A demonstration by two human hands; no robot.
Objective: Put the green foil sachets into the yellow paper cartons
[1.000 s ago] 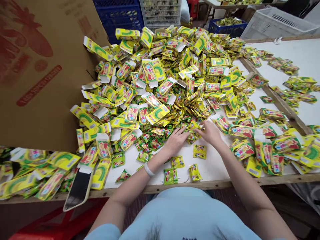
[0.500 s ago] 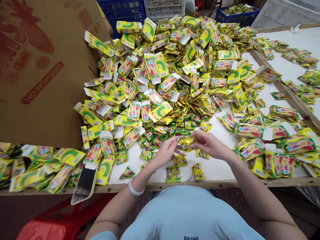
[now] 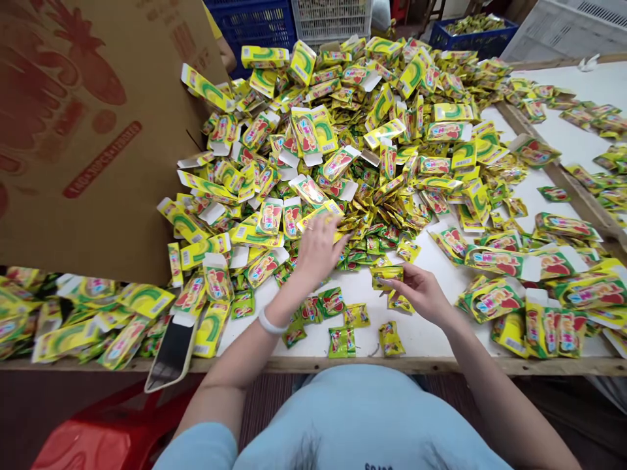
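Observation:
My left hand (image 3: pixel 317 251) is stretched over the near side of the heap. Its thumb stands apart and its fingers lie against a yellow box (image 3: pixel 329 207), covering the lower part of it. I see no firm grip on that box. Lower and to the right, my right hand (image 3: pixel 420 294) pinches a yellow candy packet (image 3: pixel 386 277) between thumb and fingers, just above the table. Loose green candy packets (image 3: pixel 332 301) and yellow ones (image 3: pixel 390 338) lie on the white tabletop (image 3: pixel 308 346) between my arms.
A large printed carton (image 3: pixel 112 215) rises at the left. Stuffed candy boxes (image 3: pixel 497 261) are grouped on the right. A phone (image 3: pixel 169 352) overhangs the table's wooden edge (image 3: pixel 441 365). A wooden divider (image 3: pixel 563 176) crosses the right side. Crates (image 3: pixel 333 16) stand behind; a red stool (image 3: pixel 93 437) is below.
My left hand has left the right one and moved up and forward onto the yellow box. The right hand has moved slightly right and keeps the packet. More green packets show near the front.

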